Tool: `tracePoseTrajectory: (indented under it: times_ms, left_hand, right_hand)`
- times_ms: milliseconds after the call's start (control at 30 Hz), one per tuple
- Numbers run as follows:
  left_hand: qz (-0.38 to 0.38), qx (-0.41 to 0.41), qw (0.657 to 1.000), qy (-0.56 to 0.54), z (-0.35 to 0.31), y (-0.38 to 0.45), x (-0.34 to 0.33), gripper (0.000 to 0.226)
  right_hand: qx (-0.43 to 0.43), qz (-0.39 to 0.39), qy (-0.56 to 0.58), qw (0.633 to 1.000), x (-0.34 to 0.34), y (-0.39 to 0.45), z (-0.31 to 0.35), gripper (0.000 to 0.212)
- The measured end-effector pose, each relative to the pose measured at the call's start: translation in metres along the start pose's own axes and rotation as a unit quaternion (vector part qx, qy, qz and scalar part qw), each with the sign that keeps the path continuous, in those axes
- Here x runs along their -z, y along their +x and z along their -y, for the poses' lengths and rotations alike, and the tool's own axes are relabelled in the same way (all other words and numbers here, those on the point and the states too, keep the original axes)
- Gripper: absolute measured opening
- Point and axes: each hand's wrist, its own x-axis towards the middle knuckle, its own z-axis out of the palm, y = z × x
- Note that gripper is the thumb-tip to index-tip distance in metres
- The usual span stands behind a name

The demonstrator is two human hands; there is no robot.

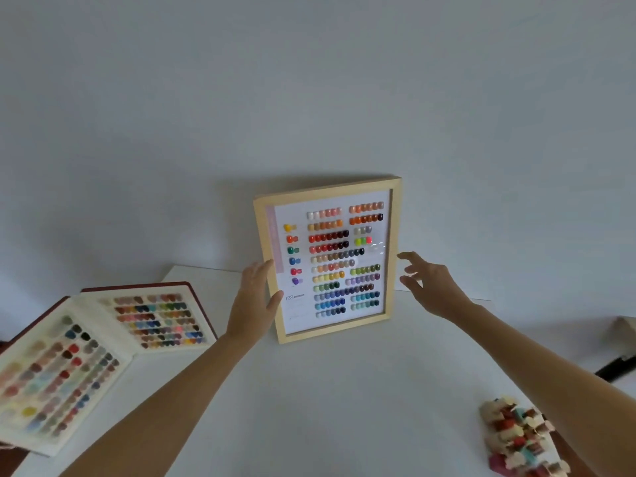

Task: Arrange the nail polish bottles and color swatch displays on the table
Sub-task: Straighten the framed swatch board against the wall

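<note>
Hands (253,297) flank framed swatch display (328,259) on white table (327,390).

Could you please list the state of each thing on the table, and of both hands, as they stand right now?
Frame: upright at the back of the table, tilted, held at its left edge.
Swatch book: lying open, both pages showing.
Bottles: bunched at the table's near right corner.
Left hand: gripping the frame.
Right hand: open, fingers spread beside the frame's right edge, apparently not touching.
Table: white, bearing all three.
</note>
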Motion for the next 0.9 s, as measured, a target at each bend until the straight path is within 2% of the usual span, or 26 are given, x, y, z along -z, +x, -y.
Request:
tracePoseTrajectory:
  times_ms: [167,300,433,567,900]
  left_hand:
    - [-0.008,-0.004,1.0,-0.014,0.012,0.007,-0.016,0.079]
    - [-0.01,-0.016,1.0,-0.022,0.023,0.017,-0.028,0.093]
    - [-0.004,-0.014,0.999,-0.052,0.035,0.023,-0.039,0.098]
    - [-0.006,-0.003,0.997,-0.072,0.043,0.028,-0.048,0.095]
    - [-0.018,-0.019,0.997,-0.074,0.051,0.047,-0.057,0.089]
  right_hand:
    - [-0.01,-0.001,0.022,1.0,-0.02,0.015,-0.014,0.066]
    - [0.026,-0.005,0.025,0.999,-0.038,0.028,-0.021,0.086]
    - [0.055,-0.043,0.038,0.997,-0.052,0.044,-0.027,0.098]
    - [0.091,-0.084,0.058,0.991,-0.061,0.059,-0.031,0.094]
    - [0.105,-0.088,0.051,0.989,-0.081,0.075,-0.044,0.087]
